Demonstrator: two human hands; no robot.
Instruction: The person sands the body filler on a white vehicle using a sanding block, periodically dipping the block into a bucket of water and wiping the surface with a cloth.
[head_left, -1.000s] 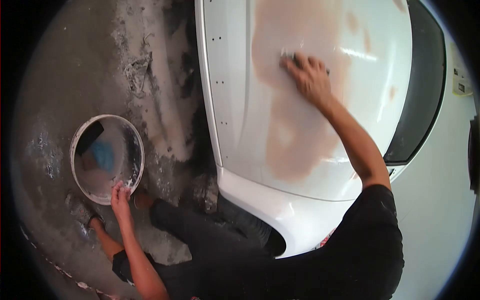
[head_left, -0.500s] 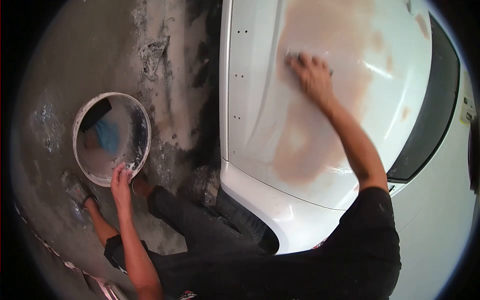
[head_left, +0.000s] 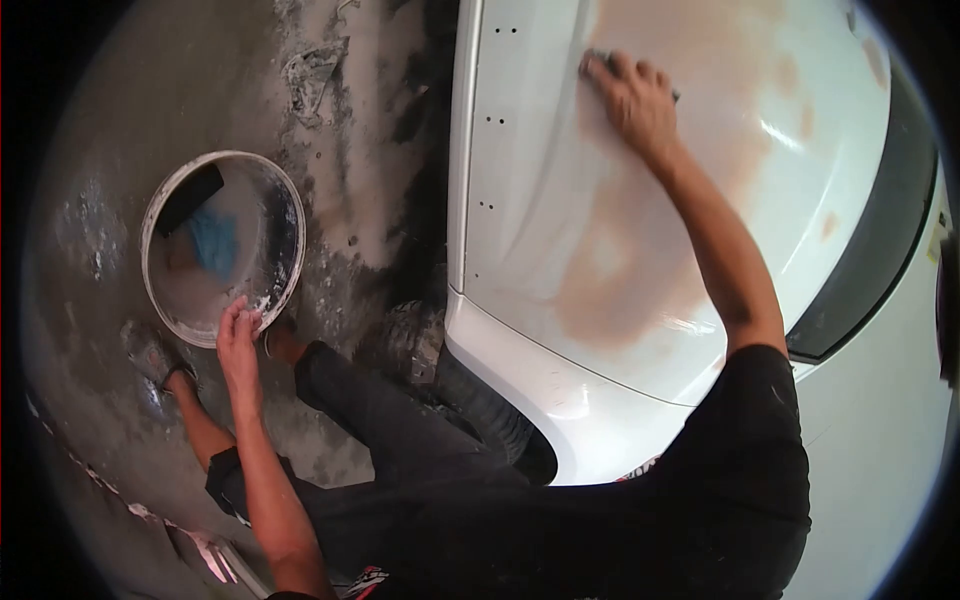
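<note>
My right hand (head_left: 642, 112) is wrapped over a dark sanding block (head_left: 590, 62), pressed on the white car hood (head_left: 520, 230). Only the block's ends show beyond my fingers. Beneath and around it spreads a dull pinkish-brown patch (head_left: 610, 300) on the paint. On the left, my left hand (head_left: 238, 345) hovers at the near rim of a round bucket (head_left: 150, 215), its fingers loosely extended and nothing visible in them. Inside the bucket are cloudy water, a blue cloth (head_left: 213, 243) and a dark flat piece (head_left: 190, 198).
The car's windshield (head_left: 875, 240) is at the right, and a front tire (head_left: 485, 405) shows under the fender. Wet, stained concrete floor (head_left: 100, 130) lies around the bucket. My sandaled foot (head_left: 150, 355) stands beside it.
My right hand has shifted slightly along the hood with the block, toward the top of the view. The whole view has tilted a little. My left hand stays by the bucket rim.
</note>
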